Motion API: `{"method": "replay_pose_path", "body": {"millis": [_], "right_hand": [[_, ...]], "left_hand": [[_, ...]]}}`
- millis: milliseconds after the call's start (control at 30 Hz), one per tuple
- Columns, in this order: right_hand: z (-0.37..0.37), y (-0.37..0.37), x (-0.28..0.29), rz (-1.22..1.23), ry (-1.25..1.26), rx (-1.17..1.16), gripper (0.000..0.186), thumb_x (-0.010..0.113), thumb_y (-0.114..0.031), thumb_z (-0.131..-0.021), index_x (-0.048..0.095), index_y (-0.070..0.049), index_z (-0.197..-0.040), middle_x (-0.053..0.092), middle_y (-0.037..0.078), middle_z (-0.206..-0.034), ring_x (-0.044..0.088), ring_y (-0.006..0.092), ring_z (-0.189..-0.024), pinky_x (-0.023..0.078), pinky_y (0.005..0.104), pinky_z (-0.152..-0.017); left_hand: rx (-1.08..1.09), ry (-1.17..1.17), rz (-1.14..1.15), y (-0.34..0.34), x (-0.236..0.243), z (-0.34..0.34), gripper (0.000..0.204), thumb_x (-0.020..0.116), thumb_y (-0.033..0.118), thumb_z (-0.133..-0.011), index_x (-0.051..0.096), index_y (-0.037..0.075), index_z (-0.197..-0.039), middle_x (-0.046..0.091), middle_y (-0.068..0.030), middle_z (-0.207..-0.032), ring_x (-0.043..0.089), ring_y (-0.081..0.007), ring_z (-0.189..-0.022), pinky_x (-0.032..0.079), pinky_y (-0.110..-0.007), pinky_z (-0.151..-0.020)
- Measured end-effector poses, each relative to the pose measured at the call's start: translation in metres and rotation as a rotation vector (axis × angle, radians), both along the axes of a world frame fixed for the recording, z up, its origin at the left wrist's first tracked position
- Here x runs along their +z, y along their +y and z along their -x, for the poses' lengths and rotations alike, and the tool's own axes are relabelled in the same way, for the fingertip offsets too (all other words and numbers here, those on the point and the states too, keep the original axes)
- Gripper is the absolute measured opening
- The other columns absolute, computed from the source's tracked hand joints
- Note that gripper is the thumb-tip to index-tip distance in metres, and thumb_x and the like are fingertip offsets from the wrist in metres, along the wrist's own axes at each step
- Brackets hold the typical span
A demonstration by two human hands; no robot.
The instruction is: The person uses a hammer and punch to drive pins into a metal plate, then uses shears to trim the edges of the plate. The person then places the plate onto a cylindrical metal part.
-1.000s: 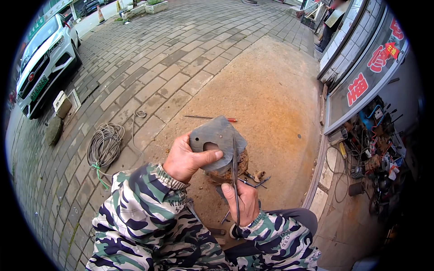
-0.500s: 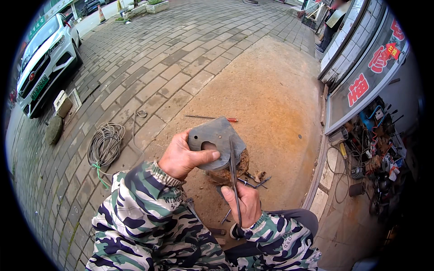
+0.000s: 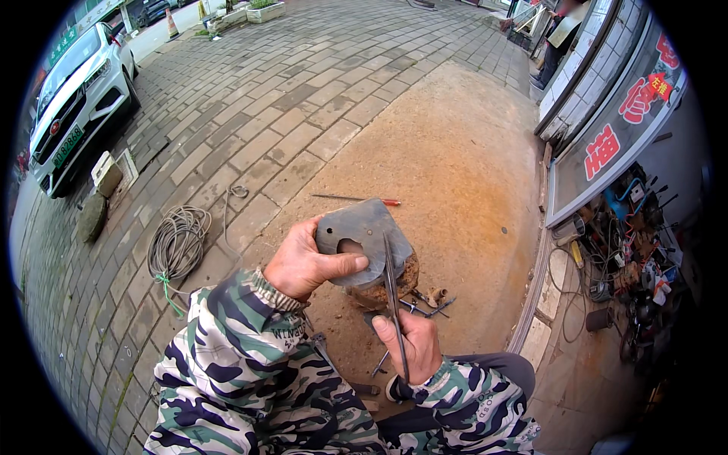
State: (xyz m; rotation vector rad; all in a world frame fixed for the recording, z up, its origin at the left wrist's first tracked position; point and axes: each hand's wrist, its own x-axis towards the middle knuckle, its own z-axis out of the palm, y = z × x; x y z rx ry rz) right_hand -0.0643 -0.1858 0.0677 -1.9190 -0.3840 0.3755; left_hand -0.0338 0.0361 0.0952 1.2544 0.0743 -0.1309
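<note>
My left hand (image 3: 307, 262) grips a flat dark-grey sheet (image 3: 368, 220), rubber-like, by its left side, thumb on top. The sheet has a small round hole, a larger rounded cut-out near my thumb and a small spot near its middle. My right hand (image 3: 413, 345) is closed round a pair of long, dark metal scissors (image 3: 391, 284). Their narrow end points away from me and lies against the sheet's right part; the handles are partly hidden by my fingers. Below the sheet shows a rough brown block (image 3: 409, 277), mostly covered by it.
A red-handled screwdriver (image 3: 390, 202) lies on the ground beyond the sheet. Dark metal tools (image 3: 428, 309) lie right of the block. A rope coil (image 3: 178, 243) is at left, a white car (image 3: 83, 98) beyond. A glass door (image 3: 607, 136) and cluttered parts (image 3: 637, 265) stand right.
The scissors and my right hand have shifted very slightly; their narrow end stays at the sheet's right part. My left hand keeps its grip on the sheet.
</note>
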Motion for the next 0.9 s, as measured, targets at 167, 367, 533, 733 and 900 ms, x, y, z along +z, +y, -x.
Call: {"method": "replay_pose_path", "body": {"millis": [167, 367, 533, 733, 900], "right_hand": [[-0.006, -0.006, -0.005, -0.001, 0.045, -0.02, 0.048, 0.064, -0.041, -0.096, 0.062, 0.005, -0.081, 0.057, 0.021, -0.063, 0.059, 0.0308, -0.058, 0.046, 0.0398, -0.058], [-0.004, 0.001, -0.003, -0.016, 0.061, -0.028, 0.05, 0.062, -0.042, -0.097, 0.062, 0.005, -0.082, 0.057, 0.019, -0.062, 0.059, 0.0286, -0.057, 0.046, 0.0399, -0.057], [-0.002, 0.004, -0.003, -0.017, 0.033, -0.023, 0.05, 0.061, -0.043, -0.098, 0.062, 0.005, -0.082, 0.057, 0.019, -0.061, 0.06, 0.0282, -0.057, 0.045, 0.0398, -0.057], [-0.001, 0.001, -0.005, -0.018, -0.02, -0.037, 0.05, 0.062, -0.042, -0.097, 0.061, 0.005, -0.081, 0.057, 0.019, -0.06, 0.06, 0.0284, -0.056, 0.045, 0.0398, -0.056], [0.0, 0.001, -0.006, -0.01, -0.026, -0.05, 0.048, 0.062, -0.041, -0.098, 0.061, 0.005, -0.082, 0.056, 0.019, -0.059, 0.06, 0.0289, -0.055, 0.045, 0.0402, -0.055]], "left_hand": [[-0.083, 0.004, -0.007, -0.01, -0.018, -0.008, 0.044, 0.078, -0.003, -0.079, 0.062, -0.002, -0.121, 0.07, -0.0033, -0.102, 0.065, -0.012, -0.091, 0.053, -0.028, -0.085], [-0.069, 0.031, -0.027, -0.005, -0.01, -0.002, 0.046, 0.08, -0.002, -0.078, 0.061, -0.002, -0.12, 0.071, -0.0049, -0.102, 0.066, -0.0132, -0.092, 0.053, -0.028, -0.086], [-0.074, 0.02, -0.052, -0.001, -0.009, -0.001, 0.048, 0.079, -0.002, -0.079, 0.06, -0.002, -0.123, 0.07, -0.005, -0.106, 0.066, -0.0127, -0.095, 0.054, -0.029, -0.088], [-0.074, 0.025, -0.033, -0.004, -0.008, -0.003, 0.05, 0.08, -0.002, -0.079, 0.059, -0.003, -0.125, 0.07, -0.0062, -0.108, 0.066, -0.0138, -0.097, 0.054, -0.03, -0.09], [-0.084, 0.037, -0.028, -0.002, -0.011, -0.004, 0.053, 0.081, -0.001, -0.079, 0.058, -0.004, -0.127, 0.07, -0.0067, -0.109, 0.066, -0.0146, -0.098, 0.054, -0.031, -0.091]]}}
